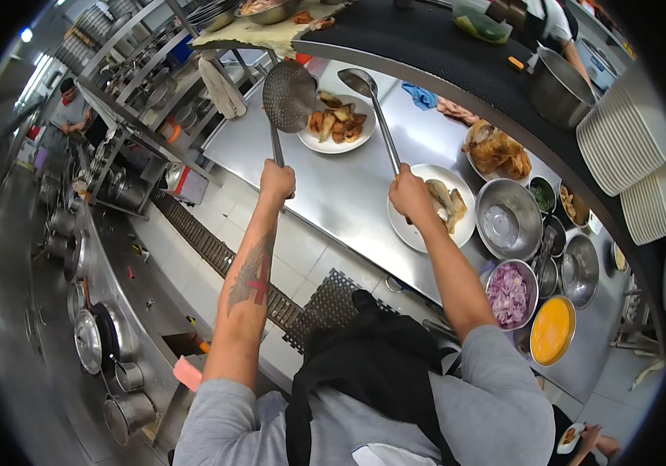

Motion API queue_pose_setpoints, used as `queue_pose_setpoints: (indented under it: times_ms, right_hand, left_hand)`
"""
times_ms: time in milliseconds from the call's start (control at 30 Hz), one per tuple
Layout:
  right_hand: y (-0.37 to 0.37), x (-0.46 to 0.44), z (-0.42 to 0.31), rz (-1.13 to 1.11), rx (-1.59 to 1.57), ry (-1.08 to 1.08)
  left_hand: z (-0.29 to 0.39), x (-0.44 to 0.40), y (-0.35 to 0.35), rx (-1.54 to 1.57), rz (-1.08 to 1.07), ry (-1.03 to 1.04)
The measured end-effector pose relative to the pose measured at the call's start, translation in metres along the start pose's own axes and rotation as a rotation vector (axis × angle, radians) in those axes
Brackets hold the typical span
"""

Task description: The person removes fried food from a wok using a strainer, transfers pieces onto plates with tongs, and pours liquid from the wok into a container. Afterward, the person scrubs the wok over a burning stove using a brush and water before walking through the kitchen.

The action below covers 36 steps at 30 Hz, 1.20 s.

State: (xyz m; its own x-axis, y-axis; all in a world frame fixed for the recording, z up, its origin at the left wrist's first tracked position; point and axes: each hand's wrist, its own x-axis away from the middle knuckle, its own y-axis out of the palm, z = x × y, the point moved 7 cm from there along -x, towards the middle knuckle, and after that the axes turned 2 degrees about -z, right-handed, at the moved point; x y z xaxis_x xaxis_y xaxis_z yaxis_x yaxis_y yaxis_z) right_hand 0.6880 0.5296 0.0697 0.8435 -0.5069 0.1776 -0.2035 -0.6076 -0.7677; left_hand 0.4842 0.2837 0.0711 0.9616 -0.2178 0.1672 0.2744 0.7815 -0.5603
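Note:
My left hand [278, 180] is closed round the handle of a perforated skimmer [289, 96], whose round head hangs at the left edge of a white plate. In my right hand [412, 194] is the handle of a metal ladle [358, 81], its bowl up beyond that same plate. Browned pieces of food [338, 124], perhaps chicken, lie on the white plate [348, 148] between the two tools. Beneath my right wrist, a second white plate [413, 235] holds paler pieces [448, 203], partly hidden by my arm.
Along the steel counter [309, 203] at right stand a metal bowl [509, 218], chopped purple onion [510, 295], a bowl of yellow liquid [552, 330] and roasted meat [496, 151]. Stacked plates [624, 140] fill the shelf. Pots [128, 415] line the left; a person [73, 111] stands far left.

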Motion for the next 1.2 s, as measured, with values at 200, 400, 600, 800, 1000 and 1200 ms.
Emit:
queue_pose_setpoints:
  times_ms: [200, 400, 600, 800, 1000, 1200]
  right_hand:
    - [0.061, -0.006, -0.033, -0.517, -1.562, 0.104]
    - [0.120, 0.087, -0.117, -1.343, -1.638, 0.100]
    - [0.195, 0.212, -0.254, -2.059, -1.303, 0.154]
    - [0.299, 0.339, -0.321, -2.033, -0.602, -0.239]
    - [0.461, 0.420, -0.370, -1.105, 0.216, -1.683]
    - [0.546, 0.453, -0.373, -0.820, 0.655, -1.828]
  left_hand:
    - [-0.060, 0.032, -0.010, 1.141, -0.326, -0.465]
    - [-0.147, 0.154, -0.100, 1.661, -0.454, -0.265]
    - [-0.226, 0.418, -0.216, 1.623, 0.313, -0.032]
    - [-0.254, 0.630, -0.263, 1.376, 1.259, -0.066]
    - [-0.267, 0.808, -0.169, 1.280, 1.960, -0.171]
    - [-0.346, 0.833, -0.031, 1.578, 2.217, -0.159]
